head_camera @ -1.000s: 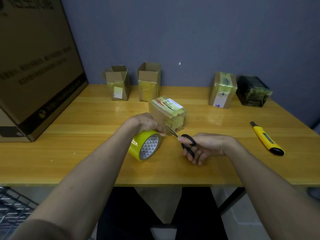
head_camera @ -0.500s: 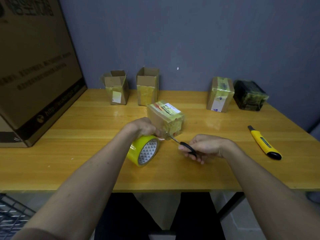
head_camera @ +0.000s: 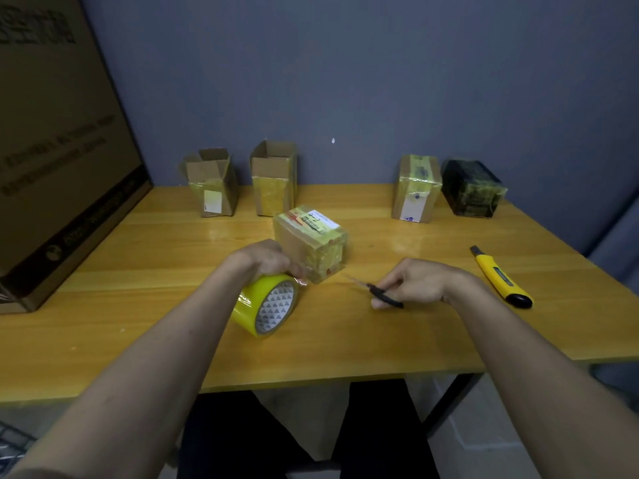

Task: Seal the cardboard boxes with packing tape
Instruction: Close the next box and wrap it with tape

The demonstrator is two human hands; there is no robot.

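The left hand (head_camera: 264, 259) is gripping the yellow tape roll (head_camera: 266, 305) beside the taped cardboard box (head_camera: 311, 242) mid-table (head_camera: 138, 305); the right hand (head_camera: 415, 281) is holding black-handled scissors (head_camera: 378, 294).

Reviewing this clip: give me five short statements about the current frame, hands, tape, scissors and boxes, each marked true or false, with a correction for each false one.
1. The left hand grips the yellow tape roll. True.
2. The right hand holds the yellow utility knife. False: it holds the black-handled scissors; the knife lies untouched on the table, to the right of that hand.
3. The two small boxes at the back left are taped shut on top. False: their top flaps stand open.
4. The box nearest the hands bears a white label on top. True.
5. The scissors' blades touch the tape roll. False: they are apart from it, to its right.
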